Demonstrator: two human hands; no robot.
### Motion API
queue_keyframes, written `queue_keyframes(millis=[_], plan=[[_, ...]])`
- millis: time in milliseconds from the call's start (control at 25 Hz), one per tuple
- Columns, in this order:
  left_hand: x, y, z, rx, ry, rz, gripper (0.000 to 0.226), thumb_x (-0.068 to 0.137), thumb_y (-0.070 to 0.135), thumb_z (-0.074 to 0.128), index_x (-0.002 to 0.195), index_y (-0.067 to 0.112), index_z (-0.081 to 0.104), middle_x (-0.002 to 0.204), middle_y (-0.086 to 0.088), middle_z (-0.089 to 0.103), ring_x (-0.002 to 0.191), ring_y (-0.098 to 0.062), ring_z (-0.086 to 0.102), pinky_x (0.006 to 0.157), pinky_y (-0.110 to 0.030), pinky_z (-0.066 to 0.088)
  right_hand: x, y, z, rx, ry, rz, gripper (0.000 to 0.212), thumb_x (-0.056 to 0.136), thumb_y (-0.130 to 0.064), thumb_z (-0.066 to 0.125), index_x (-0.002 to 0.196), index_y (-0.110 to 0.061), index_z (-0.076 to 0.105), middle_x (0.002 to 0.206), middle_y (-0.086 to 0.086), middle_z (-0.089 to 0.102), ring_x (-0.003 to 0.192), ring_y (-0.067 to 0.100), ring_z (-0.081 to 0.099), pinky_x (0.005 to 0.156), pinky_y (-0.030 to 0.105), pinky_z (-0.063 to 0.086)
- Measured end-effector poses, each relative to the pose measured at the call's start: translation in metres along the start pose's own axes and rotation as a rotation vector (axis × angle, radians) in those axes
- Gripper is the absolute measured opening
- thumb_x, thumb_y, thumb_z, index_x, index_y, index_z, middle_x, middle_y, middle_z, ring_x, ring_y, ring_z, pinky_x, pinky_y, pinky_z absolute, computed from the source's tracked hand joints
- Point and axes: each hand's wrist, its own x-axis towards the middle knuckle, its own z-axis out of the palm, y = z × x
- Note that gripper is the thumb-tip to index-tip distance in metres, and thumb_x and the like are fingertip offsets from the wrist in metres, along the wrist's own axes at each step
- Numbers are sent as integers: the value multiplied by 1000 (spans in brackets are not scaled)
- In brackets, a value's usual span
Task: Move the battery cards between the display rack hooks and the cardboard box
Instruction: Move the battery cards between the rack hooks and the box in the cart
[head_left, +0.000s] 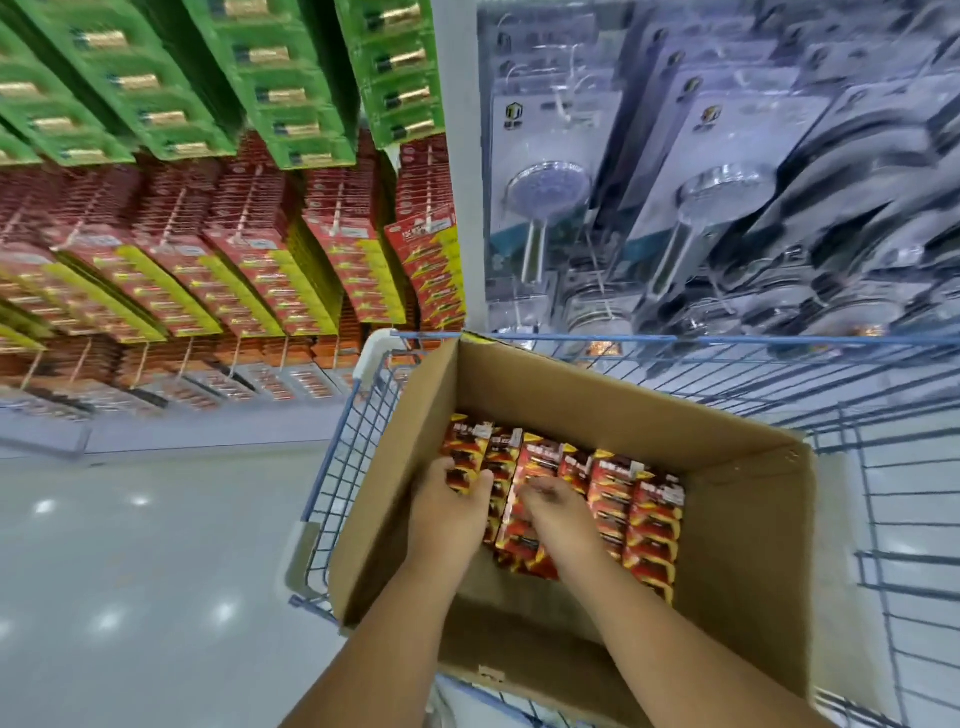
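Down inside the cardboard box (748, 561), which sits in a blue wire cart (883, 467), both hands reach into rows of red battery cards (649, 519). Left hand (452, 509) has its fingers curled over one stack; right hand (558, 512) pinches cards beside it. More cards hang on the display rack hooks (244, 218)

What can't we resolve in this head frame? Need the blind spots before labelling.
- Print on the battery cards in the cardboard box: too small, blurred.
- Cards under the left hand and right hand: covered; how many each hand grips is unclear.
- How deep the cards are stacked: top layer hides the rest.
- Display rack hooks: mostly buried in hanging packs.
- Trolley: cut by right and bottom edges.
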Motion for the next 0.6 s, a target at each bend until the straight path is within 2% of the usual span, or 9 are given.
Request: queue_keyframes(millis=[120,280,400,520,600], plan=[[32,-14,21,70,2,-47,51,100,41,63,145,23,49,143,-2,58,131,-25,56,107,-43,50,43,12,23,-3,-1,33,46,99,-43,61,139,-21,57,127,4,68,108,18,64,91,33,53],[64,-29,42,177,-2,-125,51,101,39,61,147,22,48,144,-4,56,133,-28,55,104,-40,48,76,25,37,42,80,62,32,102,-35,59,128,-17,66,115,2,73,105,22,68,82,31,52],[87,-38,56,271,-6,-159,51,102,37,60,148,20,47,144,-6,56,133,-30,55,102,-40,48,91,34,46,71,186,48,23,103,-29,59,118,-18,71,99,0,75,90,19,71,75,31,57],[104,-50,63,365,-15,-154,49,104,33,57,150,21,44,147,-7,54,135,-30,54,104,-41,48,99,38,56,22,238,25,18,102,-25,59,107,-18,75,85,-3,72,71,14,67,57,24,48],[111,-57,65,394,-27,-148,44,105,29,56,148,22,47,143,-6,57,131,-28,57,100,-37,49,102,33,60,-47,253,49,13,100,-33,63,101,-25,74,84,-7,72,71,13,66,55,24,43]])
